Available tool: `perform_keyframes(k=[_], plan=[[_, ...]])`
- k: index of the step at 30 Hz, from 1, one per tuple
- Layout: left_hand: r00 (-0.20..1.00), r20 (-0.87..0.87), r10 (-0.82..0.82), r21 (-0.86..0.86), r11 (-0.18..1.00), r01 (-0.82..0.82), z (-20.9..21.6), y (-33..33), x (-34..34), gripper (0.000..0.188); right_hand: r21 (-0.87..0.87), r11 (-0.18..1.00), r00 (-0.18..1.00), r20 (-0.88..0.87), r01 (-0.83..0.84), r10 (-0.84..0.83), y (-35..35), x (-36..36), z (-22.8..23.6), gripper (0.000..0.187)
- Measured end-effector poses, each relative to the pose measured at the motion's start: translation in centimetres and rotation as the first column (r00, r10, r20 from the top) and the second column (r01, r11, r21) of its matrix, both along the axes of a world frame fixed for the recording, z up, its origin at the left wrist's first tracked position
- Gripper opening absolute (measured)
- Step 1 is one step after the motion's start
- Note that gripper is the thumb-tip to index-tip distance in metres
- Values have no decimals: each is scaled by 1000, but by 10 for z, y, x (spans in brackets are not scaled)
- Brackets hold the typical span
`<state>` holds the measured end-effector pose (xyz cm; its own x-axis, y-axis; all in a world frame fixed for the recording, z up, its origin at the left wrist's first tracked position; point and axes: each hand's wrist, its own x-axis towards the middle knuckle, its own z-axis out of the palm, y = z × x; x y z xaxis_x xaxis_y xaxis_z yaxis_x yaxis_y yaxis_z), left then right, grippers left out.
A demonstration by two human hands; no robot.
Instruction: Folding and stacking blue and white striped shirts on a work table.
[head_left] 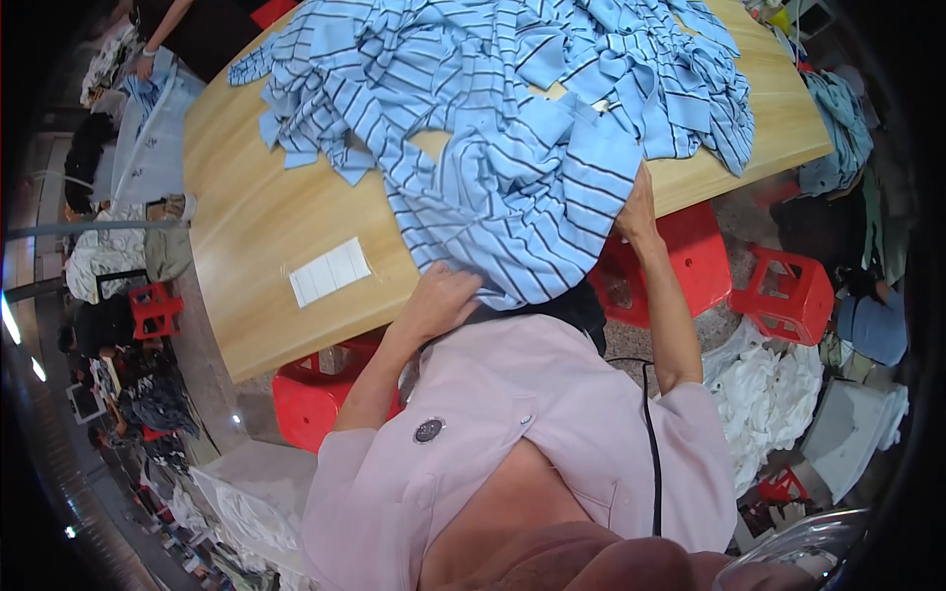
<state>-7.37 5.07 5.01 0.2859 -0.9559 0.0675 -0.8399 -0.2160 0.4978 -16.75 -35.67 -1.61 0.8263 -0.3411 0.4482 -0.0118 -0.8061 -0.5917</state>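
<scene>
A light-blue garment with dark and white stripes [512,217], which looks like a knit shirt, hangs over the near edge of the wooden table [296,236] toward my lap. At its lower left edge my left hand [443,297] has its fingers curled closed on the cloth. My right hand [638,209] grips the right edge of the same shirt, with part of its fingers hidden behind the fabric. Behind it, a heap of similar striped shirts [414,49] covers the far part of the table.
A white paper strip [330,273] lies on the table's left. Red plastic stools [690,261] stand under and beside the table, with another red stool [783,295] to the right. White cloth [764,394] is piled at the lower right. Someone's hand [145,67] shows at the far left.
</scene>
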Motion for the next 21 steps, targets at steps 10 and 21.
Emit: perform_keyframes(k=[10, 21], plan=[[707, -371, 603, -292, 647, -705, 16, -41, -6, 77, 709, 650, 946, -71, 271, -317, 13, 19, 68, 48], [830, -181, 527, -617, 596, -513, 41, -31, 73, 11, 121, 964, 966, 77, 237, -247, 9, 20, 92, 24]])
